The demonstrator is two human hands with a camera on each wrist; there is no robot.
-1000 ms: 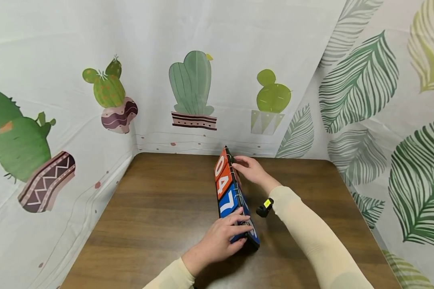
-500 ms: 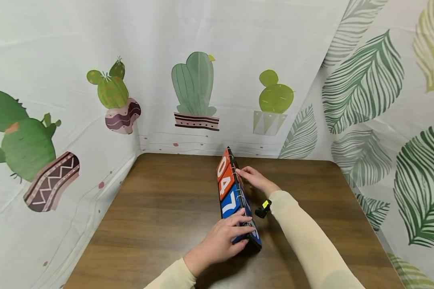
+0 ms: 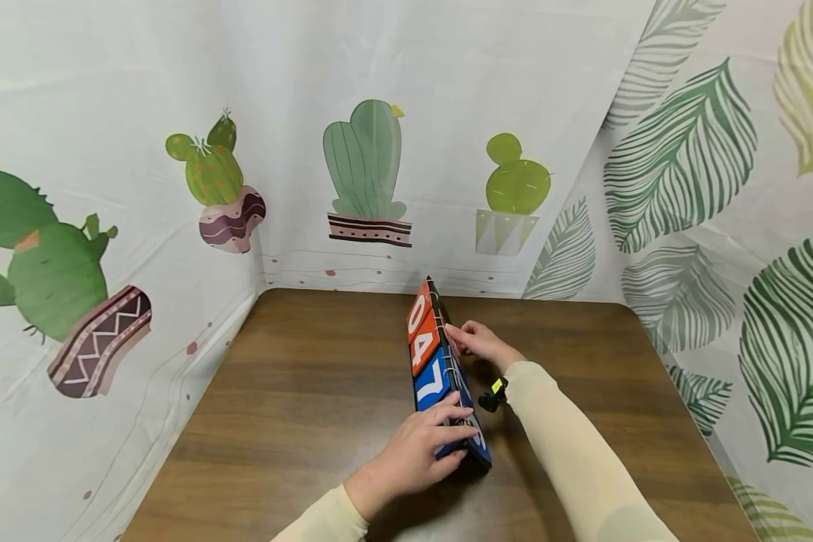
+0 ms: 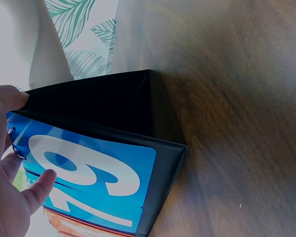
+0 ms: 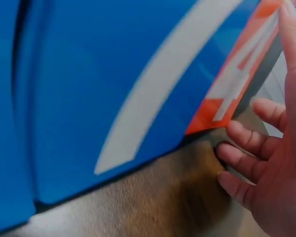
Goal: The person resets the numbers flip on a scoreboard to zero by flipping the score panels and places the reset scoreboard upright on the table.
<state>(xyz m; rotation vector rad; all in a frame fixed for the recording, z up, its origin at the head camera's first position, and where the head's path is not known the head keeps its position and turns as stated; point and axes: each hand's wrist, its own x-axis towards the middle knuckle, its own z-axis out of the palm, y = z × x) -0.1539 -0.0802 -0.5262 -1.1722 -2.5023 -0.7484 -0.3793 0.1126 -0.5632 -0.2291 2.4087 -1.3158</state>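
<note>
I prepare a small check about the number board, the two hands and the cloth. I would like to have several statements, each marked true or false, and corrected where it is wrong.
1. The number board stands on the table like a tent. True.
2. The left hand is at the far end of the board. False: it is at the end nearer the person.
3. The right hand is on the right side of the board in the head view. True.
4. The 7 is on an orange card. False: its card is blue.
5. The cloth behind the table has cactus pictures. True.
</note>
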